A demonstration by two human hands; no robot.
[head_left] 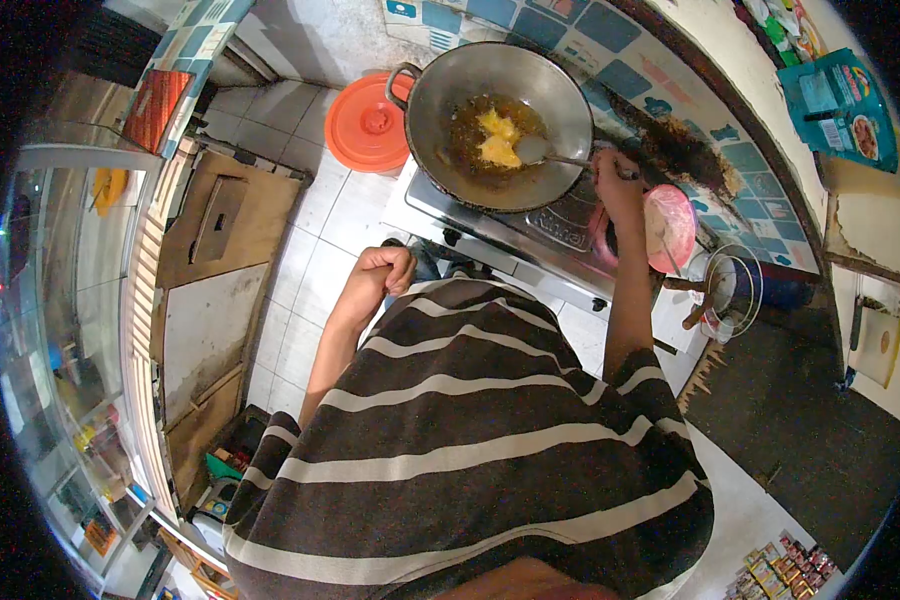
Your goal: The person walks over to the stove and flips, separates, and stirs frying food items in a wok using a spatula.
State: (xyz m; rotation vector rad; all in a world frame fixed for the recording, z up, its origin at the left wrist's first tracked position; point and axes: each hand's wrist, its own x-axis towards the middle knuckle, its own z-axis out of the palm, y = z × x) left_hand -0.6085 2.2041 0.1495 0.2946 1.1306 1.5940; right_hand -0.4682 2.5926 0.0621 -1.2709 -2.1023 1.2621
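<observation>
Tiled wall (530, 25), then one big pan (435, 110) on a stove (475, 222).
The right hand (618, 170) grips one spoon (532, 151) by yellow food (500, 150) in the pan. The left hand (382, 272) is curled up, below the pan. Left of the pan: one orange lid (362, 130). Right: one pink bowl (682, 222), partly behind an arm (627, 270).

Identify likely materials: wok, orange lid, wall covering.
Wok: bare metal, aluminium or steel unclear; grey with soft highlights.
Orange lid: probably plastic, slightly glossy; uniform colour, moulded-looking centre knob.
Wall covering: glazed tile or printed sheet, can't tell; blue-and-pale squares, slight sheen.
</observation>
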